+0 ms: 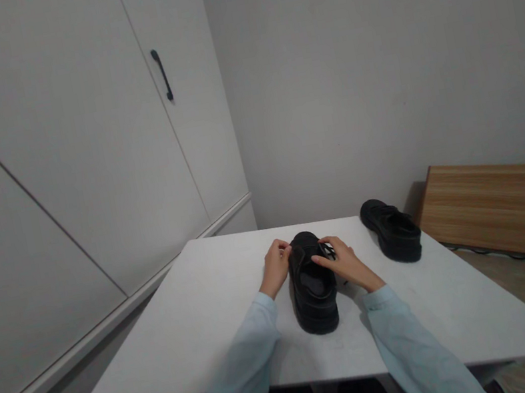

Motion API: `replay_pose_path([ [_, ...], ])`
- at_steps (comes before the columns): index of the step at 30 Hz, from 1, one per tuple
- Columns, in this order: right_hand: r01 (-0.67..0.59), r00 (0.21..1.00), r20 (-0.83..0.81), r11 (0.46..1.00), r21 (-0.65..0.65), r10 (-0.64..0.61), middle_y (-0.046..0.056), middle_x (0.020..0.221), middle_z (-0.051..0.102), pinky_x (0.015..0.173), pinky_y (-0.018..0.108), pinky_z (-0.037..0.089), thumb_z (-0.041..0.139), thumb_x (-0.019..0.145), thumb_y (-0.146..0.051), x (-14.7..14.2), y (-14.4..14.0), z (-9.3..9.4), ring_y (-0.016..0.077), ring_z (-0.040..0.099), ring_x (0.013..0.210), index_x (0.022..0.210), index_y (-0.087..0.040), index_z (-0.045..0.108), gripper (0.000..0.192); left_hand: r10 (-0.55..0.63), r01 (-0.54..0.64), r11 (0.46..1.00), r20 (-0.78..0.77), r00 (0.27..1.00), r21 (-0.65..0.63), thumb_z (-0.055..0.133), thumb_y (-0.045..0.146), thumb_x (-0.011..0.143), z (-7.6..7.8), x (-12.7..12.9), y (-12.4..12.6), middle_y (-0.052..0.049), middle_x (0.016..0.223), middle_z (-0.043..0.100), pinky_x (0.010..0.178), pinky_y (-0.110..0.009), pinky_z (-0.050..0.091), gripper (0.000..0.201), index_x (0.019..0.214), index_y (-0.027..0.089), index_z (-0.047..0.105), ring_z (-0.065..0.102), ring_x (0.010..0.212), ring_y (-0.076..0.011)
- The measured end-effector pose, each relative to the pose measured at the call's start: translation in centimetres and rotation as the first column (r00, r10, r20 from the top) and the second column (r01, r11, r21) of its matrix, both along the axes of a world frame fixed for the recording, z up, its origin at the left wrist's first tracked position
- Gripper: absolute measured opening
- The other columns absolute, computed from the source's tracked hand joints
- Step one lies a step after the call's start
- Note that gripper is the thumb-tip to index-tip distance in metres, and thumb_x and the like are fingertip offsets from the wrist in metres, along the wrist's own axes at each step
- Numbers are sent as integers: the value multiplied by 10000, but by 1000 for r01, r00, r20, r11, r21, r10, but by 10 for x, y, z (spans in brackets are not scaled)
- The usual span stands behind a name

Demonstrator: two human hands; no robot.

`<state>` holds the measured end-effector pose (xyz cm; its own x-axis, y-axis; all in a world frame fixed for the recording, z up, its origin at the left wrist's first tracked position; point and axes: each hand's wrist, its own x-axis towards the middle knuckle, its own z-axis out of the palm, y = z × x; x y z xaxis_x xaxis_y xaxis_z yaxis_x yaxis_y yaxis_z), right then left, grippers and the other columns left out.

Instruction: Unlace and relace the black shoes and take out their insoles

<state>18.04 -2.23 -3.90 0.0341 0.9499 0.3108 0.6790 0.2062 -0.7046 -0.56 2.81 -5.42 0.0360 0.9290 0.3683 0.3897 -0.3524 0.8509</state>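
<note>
1. While the near black shoe (pixel 315 306) stands sole-down around the middle of the white tabletop (pixel 182 346), its heel faces the person and its toe points away.
2. The left hand (pixel 276 266) is at the left side of its upper, thumb and fingers bent close together at the edge; whether they pinch anything is too small to tell.
3. The right hand (pixel 345 259) reaches over from the right, thumb and forefinger spread apart, the thumb by the shoe's opening and the fingers beside dark laces (pixel 330 251); I cannot tell whether it grips them.
4. Both forearms wear pale blue sleeves (pixel 412 339).
5. A second black shoe (pixel 396 234) sits well apart, by the tabletop's far right edge, toe pointing away and leftward.
6. Beyond that edge is a wood-grain panel (pixel 502 205); white cabinet doors (pixel 80 140) stand on the left.
</note>
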Motion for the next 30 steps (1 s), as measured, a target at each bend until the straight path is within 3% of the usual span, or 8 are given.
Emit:
replay_pose_path([
  [5,20,1000,4,1000,6,-20,100,1211,578,1010,557,279,595,719,-555,-1,1,0,307,506,1166,1086,-219,537,502,4,-1,999,89,996,-32,522,189,831,-2,-3,4,-37,845,657,793,-302,488,24,810,178,525,623,814,-147],
  [10,13,1000,5,1000,4,-13,108,1218,572,1014,556,272,590,721,-555,-1,1,0,307,497,1174,1091,-211,533,509,-78,101,991,246,966,-83,456,223,881,1,-2,3,-78,906,693,795,-326,493,56,843,183,466,651,881,-162],
  [19,18,1000,8,1000,8,-18,108,1225,572,1021,571,255,589,717,-563,1,1,-2,308,495,1182,1086,-222,532,506,-107,132,991,408,907,-34,430,293,909,9,-3,-1,-63,863,684,848,-342,487,109,873,189,431,659,892,-154],
  [25,17,1000,6,1000,21,-18,104,1219,577,1024,578,248,595,721,-553,1,2,-3,306,505,1170,1086,-223,531,497,-52,63,998,323,945,-24,457,316,885,15,-9,-1,-2,748,605,733,-276,487,140,851,180,465,644,725,-124],
  [30,15,1000,7,1000,11,-15,109,1220,577,1025,568,259,594,725,-545,1,2,-3,309,503,1176,1105,-211,526,511,-73,79,997,255,964,-14,539,250,815,15,-9,2,6,706,591,672,-258,495,87,795,170,512,611,649,-116],
])
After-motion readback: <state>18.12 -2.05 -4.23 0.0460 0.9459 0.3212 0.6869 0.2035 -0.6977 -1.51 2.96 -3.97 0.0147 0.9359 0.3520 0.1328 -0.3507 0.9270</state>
